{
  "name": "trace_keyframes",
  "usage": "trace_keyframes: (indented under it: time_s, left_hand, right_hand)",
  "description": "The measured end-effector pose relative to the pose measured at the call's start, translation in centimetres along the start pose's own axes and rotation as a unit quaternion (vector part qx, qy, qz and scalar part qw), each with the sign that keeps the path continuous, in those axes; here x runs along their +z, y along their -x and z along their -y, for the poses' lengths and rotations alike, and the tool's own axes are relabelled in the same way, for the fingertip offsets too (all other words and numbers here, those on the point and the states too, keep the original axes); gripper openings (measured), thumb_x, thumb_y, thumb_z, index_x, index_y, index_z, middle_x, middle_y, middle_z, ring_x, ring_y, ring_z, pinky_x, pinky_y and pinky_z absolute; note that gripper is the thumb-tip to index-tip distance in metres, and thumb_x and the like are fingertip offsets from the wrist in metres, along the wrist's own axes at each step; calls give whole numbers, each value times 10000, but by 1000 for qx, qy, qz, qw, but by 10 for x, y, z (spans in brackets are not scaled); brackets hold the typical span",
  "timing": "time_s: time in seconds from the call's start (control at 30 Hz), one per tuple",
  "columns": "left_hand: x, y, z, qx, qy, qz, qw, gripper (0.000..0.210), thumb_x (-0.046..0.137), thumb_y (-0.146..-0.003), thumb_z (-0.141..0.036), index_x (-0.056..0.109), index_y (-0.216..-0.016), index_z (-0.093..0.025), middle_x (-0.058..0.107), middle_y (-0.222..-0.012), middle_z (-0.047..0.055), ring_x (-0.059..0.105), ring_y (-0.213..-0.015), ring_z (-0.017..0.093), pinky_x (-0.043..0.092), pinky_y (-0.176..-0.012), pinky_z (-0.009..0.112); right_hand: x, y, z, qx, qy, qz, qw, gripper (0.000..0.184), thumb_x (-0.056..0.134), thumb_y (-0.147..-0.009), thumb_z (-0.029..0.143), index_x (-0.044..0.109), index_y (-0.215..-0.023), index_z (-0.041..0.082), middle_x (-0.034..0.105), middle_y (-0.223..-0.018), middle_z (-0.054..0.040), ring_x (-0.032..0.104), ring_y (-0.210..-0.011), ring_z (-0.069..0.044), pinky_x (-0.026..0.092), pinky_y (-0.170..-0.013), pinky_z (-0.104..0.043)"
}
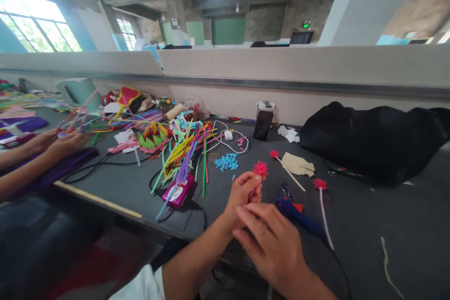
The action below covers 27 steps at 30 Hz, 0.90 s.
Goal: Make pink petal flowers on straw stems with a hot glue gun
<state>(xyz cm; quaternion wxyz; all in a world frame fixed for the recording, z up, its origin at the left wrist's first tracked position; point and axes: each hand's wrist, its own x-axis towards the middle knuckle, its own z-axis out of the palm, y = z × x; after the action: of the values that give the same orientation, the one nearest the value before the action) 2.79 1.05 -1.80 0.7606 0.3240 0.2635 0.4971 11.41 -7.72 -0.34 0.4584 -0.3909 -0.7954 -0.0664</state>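
Note:
My left hand pinches a small pink-red craft flower between thumb and fingers, its head facing up. Just below and in front, my right hand has its fingers spread and slightly blurred, close to the left wrist; I see nothing in it. Farther right, a flower on a pale stem lies on the table. Behind it is a second stemmed flower. A dark-blue glue gun with a red-orange part rests right of my hands. Short blue pieces are piled beyond my left hand.
Colourful pipe cleaners lie over a purple box to the left. A phone leans upright at the back. A big black bag fills the back right. At far left, another person's hands hold pipe cleaners.

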Motion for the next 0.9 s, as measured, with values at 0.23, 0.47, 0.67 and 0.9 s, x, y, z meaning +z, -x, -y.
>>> trace_keyframes:
  time_s: [0.23, 0.47, 0.67, 0.9]
  left_hand:
    - [-4, -12, 8, 34, -23, -14, 999, 385, 805, -636, -453, 602, -759, -150, 446, -472, -92, 300, -348, 19, 212, -378, 191]
    - [-1, 1, 0, 21, 2, 8, 1000, 339, 734, -738, -438, 632, -821, -125, 404, -498, -84, 256, -395, 19, 150, -406, 190]
    - [7, 11, -1, 19, -12, 16, 1000, 263, 746, -741, -368, 628, -761, -134, 353, -500, -87, 225, -419, 27, 120, -415, 197]
    - [8, 13, 5, 43, -30, 5, 999, 227, 761, -734, -321, 606, -696, -160, 395, -499, -80, 257, -429, 40, 164, -432, 212]
  right_hand:
    - [42, 11, 25, 50, 28, 82, 995, 253, 632, -865, 366, 664, -1070, 221, 661, -903, -69, 616, -816, -229, 546, -685, -365]
    - [10, 3, -9, 111, -33, -19, 993, 133, 491, -949, 242, 587, -861, 216, 602, -863, -39, 592, -811, -162, 490, -710, -276]
    - [-30, -8, -51, 195, 37, -152, 968, 211, 446, -970, 239, 553, -789, 225, 585, -806, -21, 578, -783, -161, 468, -709, -283]
    - [-27, -5, -51, 187, 1, -118, 975, 107, 579, -914, 228, 642, -1000, 242, 660, -932, -18, 622, -831, -152, 500, -697, -267]
